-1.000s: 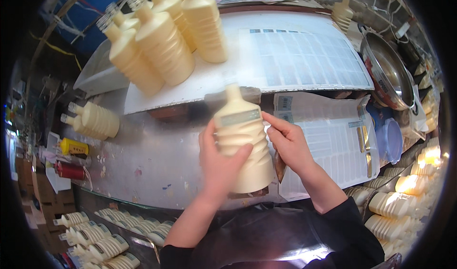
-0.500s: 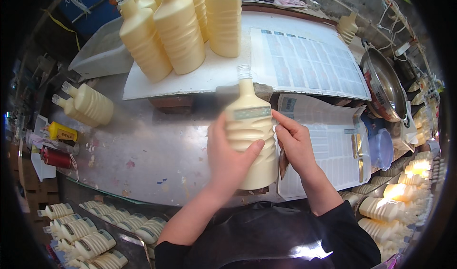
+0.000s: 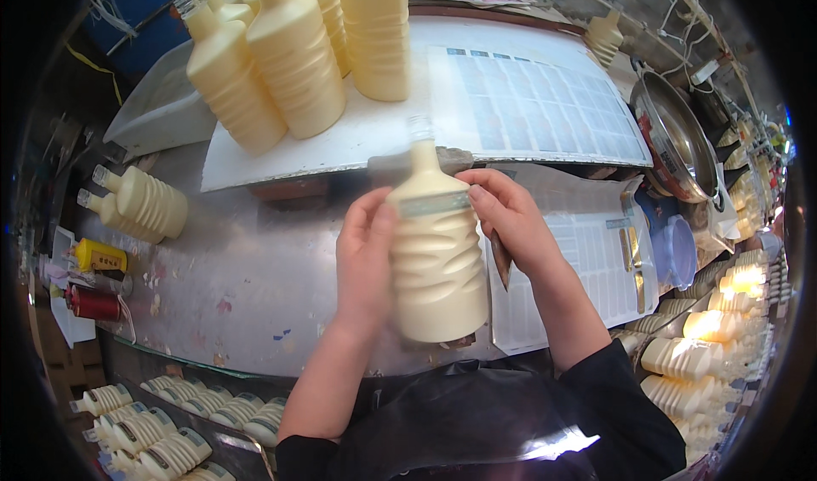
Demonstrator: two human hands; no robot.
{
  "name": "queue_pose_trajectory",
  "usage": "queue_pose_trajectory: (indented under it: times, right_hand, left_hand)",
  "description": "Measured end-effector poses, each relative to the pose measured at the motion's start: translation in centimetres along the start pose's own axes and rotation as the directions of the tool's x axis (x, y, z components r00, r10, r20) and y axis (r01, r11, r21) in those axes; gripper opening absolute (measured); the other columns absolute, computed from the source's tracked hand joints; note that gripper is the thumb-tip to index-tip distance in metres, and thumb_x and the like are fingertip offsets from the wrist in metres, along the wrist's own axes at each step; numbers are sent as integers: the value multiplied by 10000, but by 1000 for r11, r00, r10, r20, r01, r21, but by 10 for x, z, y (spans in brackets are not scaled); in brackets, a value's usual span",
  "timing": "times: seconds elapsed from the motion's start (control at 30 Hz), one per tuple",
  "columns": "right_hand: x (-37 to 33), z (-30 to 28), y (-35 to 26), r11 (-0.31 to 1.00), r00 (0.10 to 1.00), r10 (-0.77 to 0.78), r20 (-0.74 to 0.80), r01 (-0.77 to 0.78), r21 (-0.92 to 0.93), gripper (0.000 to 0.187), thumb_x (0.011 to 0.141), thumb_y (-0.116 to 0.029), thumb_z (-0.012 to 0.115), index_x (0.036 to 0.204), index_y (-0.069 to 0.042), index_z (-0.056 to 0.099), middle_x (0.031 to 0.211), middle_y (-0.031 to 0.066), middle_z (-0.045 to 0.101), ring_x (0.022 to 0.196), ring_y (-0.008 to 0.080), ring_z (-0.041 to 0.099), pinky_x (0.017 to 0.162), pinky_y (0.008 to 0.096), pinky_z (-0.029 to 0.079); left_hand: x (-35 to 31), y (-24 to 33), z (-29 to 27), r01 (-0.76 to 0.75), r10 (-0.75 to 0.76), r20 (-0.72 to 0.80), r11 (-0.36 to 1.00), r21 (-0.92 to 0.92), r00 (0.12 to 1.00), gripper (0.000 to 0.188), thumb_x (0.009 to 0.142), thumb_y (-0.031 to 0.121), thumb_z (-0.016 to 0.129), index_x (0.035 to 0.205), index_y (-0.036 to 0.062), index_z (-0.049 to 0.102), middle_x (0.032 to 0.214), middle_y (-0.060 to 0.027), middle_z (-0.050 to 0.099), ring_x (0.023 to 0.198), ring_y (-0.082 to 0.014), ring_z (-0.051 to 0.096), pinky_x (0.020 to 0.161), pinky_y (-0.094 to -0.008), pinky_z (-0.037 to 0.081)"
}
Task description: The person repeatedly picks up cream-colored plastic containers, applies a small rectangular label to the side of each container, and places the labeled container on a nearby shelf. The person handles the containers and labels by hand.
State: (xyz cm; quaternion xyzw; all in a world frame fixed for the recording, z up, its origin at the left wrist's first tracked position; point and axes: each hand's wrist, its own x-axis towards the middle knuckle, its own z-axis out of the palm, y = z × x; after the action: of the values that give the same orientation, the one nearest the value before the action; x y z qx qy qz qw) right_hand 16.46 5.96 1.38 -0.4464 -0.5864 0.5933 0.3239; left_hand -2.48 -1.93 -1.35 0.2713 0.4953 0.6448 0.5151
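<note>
A cream plastic bottle (image 3: pixel 438 298) with a clear threaded neck and rippled sides is upright between my hands, its base just over a brown block (image 3: pixel 460 342). Across its shoulder lies a narrow grey-green label (image 3: pixel 432 203), blurred by motion. My left hand (image 3: pixel 366 247) grips the bottle's left side, thumb near the label's left end. At the label's right end, my right hand (image 3: pixel 513 221) touches the bottle with thumb and forefinger. A pointed brown blade-like tool (image 3: pixel 500 261) sticks out below that hand's palm, its other end hidden.
Several unlabelled bottles (image 3: pixel 294 72) stand on a raised white board (image 3: pixel 408 123) with a label sheet (image 3: pixel 545 106). Another sheet (image 3: pixel 562 277) lies right of my hands. Two bottles (image 3: pixel 149 200) lie left; labelled ones (image 3: pixel 174 451) fill the lower left. A metal pan (image 3: pixel 677 136) leans right.
My left thumb has moved off the bottle's front to its left side. My right fingers have come closer onto the label's right end. The whole view has shifted slightly.
</note>
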Motion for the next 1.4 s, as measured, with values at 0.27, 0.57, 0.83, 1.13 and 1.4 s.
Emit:
queue_pose_trajectory:
  times: [0.27,0.57,0.83,1.13,1.4]
  right_hand:
    - [5,3,11,1000,999,7,-34,-6,9,318,999,-215,703,1236,-17,623,877,-30,623,795,17,537,695,205,449]
    - [4,5,8,999,998,26,-60,-28,-37,301,997,-200,697,1232,-25,631,855,-36,617,787,17,546,695,193,445]
    - [3,-7,1,986,995,72,65,-81,149,354,1057,-256,555,1330,-47,635,864,-55,587,712,29,478,625,186,421]
    - [6,-1,10,992,999,26,32,-30,121,316,1047,-221,601,1299,-33,628,1021,9,695,875,46,604,761,233,514]
    - [8,2,14,996,1000,20,6,-20,82,301,1031,-202,628,1267,-15,627,1018,49,712,914,80,647,819,257,531]
  left_hand:
    - [4,-1,10,-35,34,-47,999,-19,998,322,1016,173,683,1260,-17,594,1173,-92,669,1055,-131,624,934,-291,519]
    - [6,-2,10,-22,20,-77,999,-29,997,315,1005,150,687,1256,-23,608,1173,-99,670,1058,-143,628,939,-295,515]
    - [7,-2,7,-11,8,-70,999,-40,998,317,1061,191,575,1319,7,588,1240,-82,626,1105,-144,589,997,-306,479]
    - [9,-3,8,19,-21,-39,998,-60,999,296,1049,134,592,1316,7,590,1245,-94,627,1104,-150,601,977,-310,504]
    - [11,-8,8,-11,8,-72,999,-45,997,275,1038,93,603,1298,4,600,1225,-91,638,1082,-147,609,959,-303,514]
